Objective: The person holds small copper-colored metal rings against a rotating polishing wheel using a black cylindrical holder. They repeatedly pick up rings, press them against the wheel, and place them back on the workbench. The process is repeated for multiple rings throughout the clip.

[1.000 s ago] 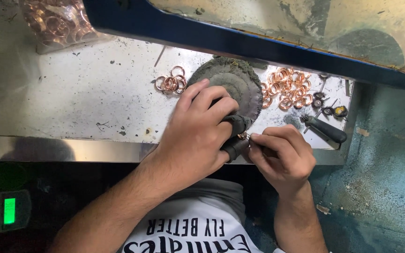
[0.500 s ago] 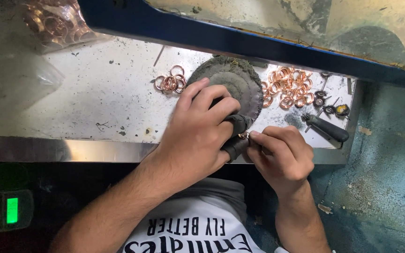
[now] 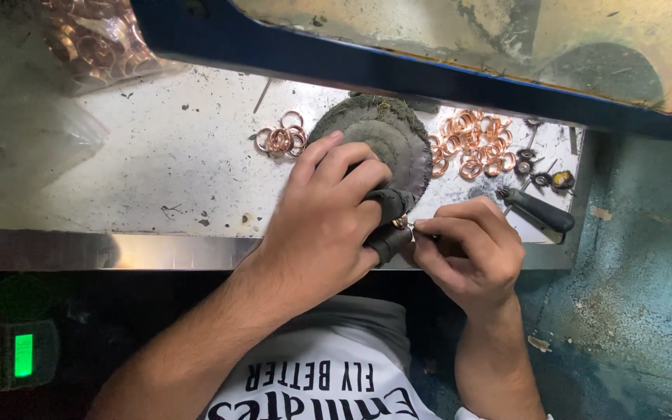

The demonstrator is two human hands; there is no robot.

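Head view: your left hand is pinching a small copper ring, probably light and slippery, at the counter edge; your right hand, at three o'clock, is pinching a thin tool against it.

Little has changed over the last second. The left hand and right hand have crept very slightly toward the steel bench edge, keeping the same pinch on the small copper ring in front of the round cloth buffing wheel.
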